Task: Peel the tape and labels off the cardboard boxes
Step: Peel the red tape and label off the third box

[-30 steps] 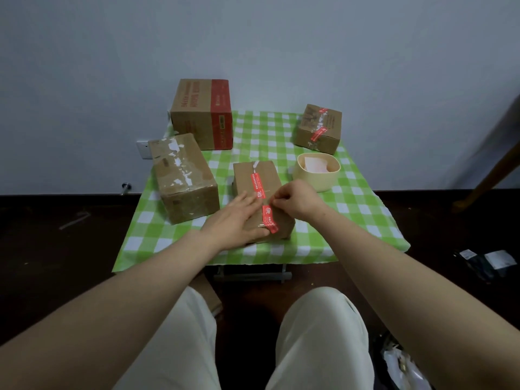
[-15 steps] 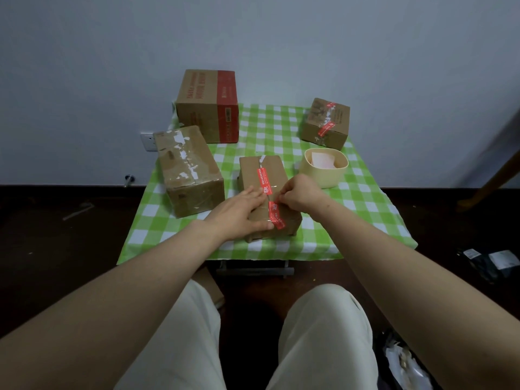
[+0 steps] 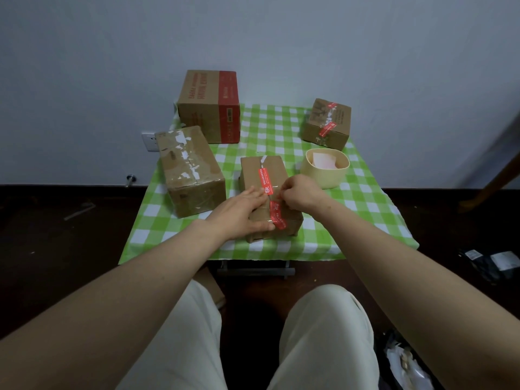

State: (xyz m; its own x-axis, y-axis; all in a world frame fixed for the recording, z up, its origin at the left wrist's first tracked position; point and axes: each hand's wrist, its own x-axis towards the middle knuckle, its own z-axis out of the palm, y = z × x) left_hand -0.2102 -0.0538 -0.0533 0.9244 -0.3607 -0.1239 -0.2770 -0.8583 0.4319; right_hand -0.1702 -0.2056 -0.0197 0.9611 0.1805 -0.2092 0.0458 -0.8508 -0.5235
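A small cardboard box [image 3: 267, 175] lies in front of me on the green checked table [image 3: 363, 220]. A red tape strip [image 3: 270, 197] runs along its top and down its near end. My left hand [image 3: 242, 211] lies flat on the box's left side, fingers spread, pressing it down. My right hand [image 3: 299, 192] rests on the box's right side with its fingertips pinched at the tape's edge near the middle. Whether tape is lifted between the fingers is hidden.
Three more boxes stand around: a taped one [image 3: 188, 170] at left, a large red-banded one [image 3: 209, 105] at the back, a small red-taped one [image 3: 327, 123] back right. A cream tub [image 3: 325, 173] with paper scraps sits right of my hand. Dark floor surrounds the table.
My right hand has crept a little up the red tape toward the box's middle. The left hand stays pressed on the box. The camera has tilted slightly.
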